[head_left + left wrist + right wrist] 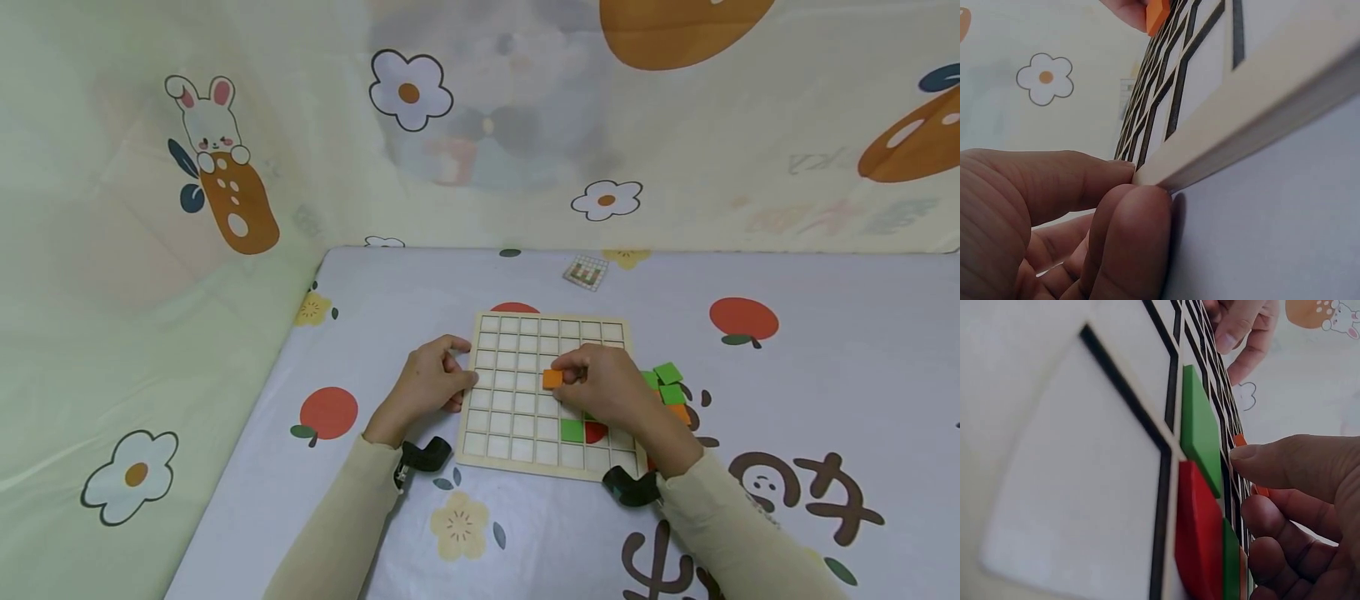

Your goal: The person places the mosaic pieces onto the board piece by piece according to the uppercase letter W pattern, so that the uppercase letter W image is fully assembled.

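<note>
A wooden grid board [504,465] lies flat before me. My left hand [429,377] pinches its left edge between thumb and finger; the left wrist view shows the fingertips against the board's rim [1222,140]. Over the middle of the grid, my right hand [603,385] pinches an orange square tile [552,379]. Lower on the board sit a green square tile [572,430] and a red tile with a curved side [596,432]. Another green tile [1230,562] and a sliver of orange show beyond the red one in the right wrist view. My right hand hides part of the grid.
Loose green tiles [667,373] and an orange tile [678,413] lie right of the board, partly behind my right forearm. A small card with a grid pattern [586,272] lies beyond the board. A printed cloth curtain [495,217] closes off the back and left.
</note>
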A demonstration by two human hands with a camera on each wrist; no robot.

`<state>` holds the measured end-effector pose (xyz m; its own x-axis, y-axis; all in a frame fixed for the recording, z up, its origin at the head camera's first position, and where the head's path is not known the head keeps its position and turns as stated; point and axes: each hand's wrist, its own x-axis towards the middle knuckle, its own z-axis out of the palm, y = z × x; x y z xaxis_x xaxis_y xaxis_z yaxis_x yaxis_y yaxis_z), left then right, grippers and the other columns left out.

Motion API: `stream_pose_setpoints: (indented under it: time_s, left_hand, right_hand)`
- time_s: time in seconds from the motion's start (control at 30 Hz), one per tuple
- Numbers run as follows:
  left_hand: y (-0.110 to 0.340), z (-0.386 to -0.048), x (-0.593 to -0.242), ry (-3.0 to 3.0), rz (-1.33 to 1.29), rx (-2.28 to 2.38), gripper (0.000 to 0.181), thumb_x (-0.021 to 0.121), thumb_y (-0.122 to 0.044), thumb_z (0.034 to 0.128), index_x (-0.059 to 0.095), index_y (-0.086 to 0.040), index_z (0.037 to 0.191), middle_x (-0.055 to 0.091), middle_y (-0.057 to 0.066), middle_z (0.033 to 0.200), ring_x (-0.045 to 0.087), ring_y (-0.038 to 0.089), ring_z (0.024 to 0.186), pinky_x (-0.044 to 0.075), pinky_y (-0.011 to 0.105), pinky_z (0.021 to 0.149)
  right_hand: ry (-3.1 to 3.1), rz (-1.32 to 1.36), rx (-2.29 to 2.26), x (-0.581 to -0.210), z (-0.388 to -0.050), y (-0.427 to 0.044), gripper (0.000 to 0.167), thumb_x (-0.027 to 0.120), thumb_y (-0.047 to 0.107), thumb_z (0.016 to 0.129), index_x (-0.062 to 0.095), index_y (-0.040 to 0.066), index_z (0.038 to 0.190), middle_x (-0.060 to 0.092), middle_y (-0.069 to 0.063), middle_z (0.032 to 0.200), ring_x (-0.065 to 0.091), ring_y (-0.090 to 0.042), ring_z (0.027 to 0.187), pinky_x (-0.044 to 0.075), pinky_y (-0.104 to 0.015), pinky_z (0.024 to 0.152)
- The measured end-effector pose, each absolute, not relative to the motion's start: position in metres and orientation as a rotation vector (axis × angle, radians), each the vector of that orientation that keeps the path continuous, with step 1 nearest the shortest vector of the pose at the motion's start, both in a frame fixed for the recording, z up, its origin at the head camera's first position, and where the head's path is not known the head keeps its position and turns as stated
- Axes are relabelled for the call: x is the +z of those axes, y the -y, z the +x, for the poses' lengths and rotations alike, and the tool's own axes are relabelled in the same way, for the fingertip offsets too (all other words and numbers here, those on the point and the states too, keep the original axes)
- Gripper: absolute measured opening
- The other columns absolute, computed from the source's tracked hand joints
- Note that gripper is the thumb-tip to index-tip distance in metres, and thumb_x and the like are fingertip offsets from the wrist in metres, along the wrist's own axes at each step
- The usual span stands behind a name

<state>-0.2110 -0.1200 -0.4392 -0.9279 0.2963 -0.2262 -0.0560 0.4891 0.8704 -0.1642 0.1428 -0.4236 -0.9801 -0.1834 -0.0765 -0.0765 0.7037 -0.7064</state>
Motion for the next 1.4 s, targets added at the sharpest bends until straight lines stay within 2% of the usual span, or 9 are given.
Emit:
stream_pose_setpoints:
  time_s: [0.53, 1.0, 1.4]
  left_hand:
    - [0.1195, -0.2115, -0.4378, -2.408, 0.224, 1.403, 0.043, 0.073, -0.008, 0.0877, 0.057, -0.007, 0.128, 0.06, 0.011, 0.079, 0.062, 0.018, 0.052, 0.058, 0.032, 0.05]
    - [0.1204, -0.2122, -0.4418, -2.418, 0.243, 1.411, 0.043, 0.072, -0.008, 0.0871, 0.058, -0.007, 0.127, 0.062, 0.01, 0.076, 0.062, 0.018, 0.051, 0.058, 0.033, 0.05]
    - [0.1214, -0.2124, -0.4434, -2.413, 0.254, 1.417, 0.044, 0.072, -0.009, 0.0876, 0.057, -0.006, 0.129, 0.061, 0.011, 0.077, 0.062, 0.018, 0.051, 0.058, 0.034, 0.05]
  right_hand:
    - [-2.749, -0.2, -1.115, -0.4233, -0.1637, -0.1395, 0.028, 0.074, 0.012, 0.082, 0.074, 0.005, 0.11, 0.062, -0.002, 0.087, 0.055, -0.019, 0.079, 0.046, -0.03, 0.067]
    - [-2.761, -0.256, -1.105, -0.4256, -0.1622, -0.1381, 0.027, 0.073, 0.011, 0.082, 0.074, 0.005, 0.109, 0.061, -0.001, 0.085, 0.052, -0.018, 0.073, 0.044, -0.03, 0.062]
    - [-2.764, -0.211, -1.065, -0.4229, -0.1635, -0.1352, 0.027, 0.072, 0.01, 0.081, 0.074, 0.006, 0.107, 0.059, -0.001, 0.083, 0.052, -0.019, 0.074, 0.043, -0.03, 0.063]
